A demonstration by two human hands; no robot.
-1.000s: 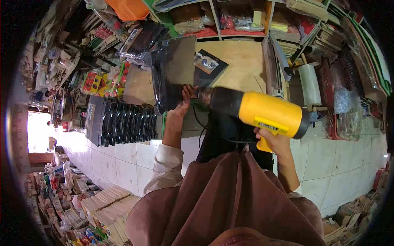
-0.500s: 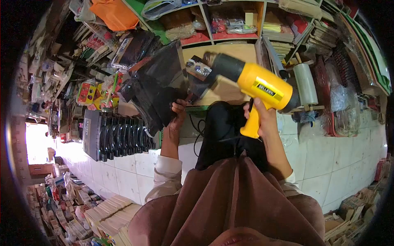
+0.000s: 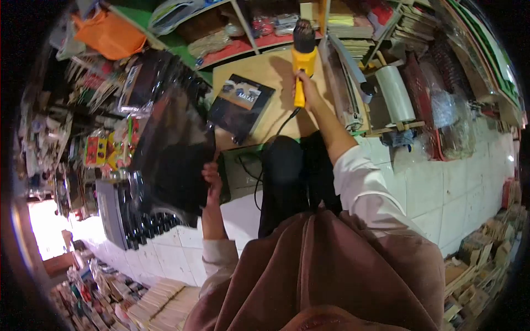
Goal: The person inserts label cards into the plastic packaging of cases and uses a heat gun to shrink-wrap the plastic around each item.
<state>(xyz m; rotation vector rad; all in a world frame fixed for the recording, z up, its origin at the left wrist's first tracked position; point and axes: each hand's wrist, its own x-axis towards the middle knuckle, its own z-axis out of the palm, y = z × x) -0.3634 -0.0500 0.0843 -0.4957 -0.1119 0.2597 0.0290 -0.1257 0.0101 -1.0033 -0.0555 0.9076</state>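
Observation:
My right hand (image 3: 307, 91) is closed round the handle of a yellow heat gun (image 3: 305, 62), whose dark nozzle points away from me over the wooden worktable (image 3: 281, 121). A cord runs down from its handle. My left hand (image 3: 211, 179) grips the edge of a dark, flat package in shiny clear film (image 3: 174, 151), held tilted left of the table; its contents cannot be made out. On the table lies a black box with a printed MATAS label (image 3: 243, 105), touched by neither hand.
Beside the table's left edge are more film-wrapped black boxes (image 3: 146, 83). A stack of black items (image 3: 141, 220) stands on the tiled floor (image 3: 425, 182). To the right are a long sealer-like device (image 3: 342, 83) and a roll of clear film (image 3: 396, 94). Shelves line the back.
The heat gun has moved away from me and turned from pointing left to pointing forward. My left hand has shifted left and down with the package, exposing the MATAS box.

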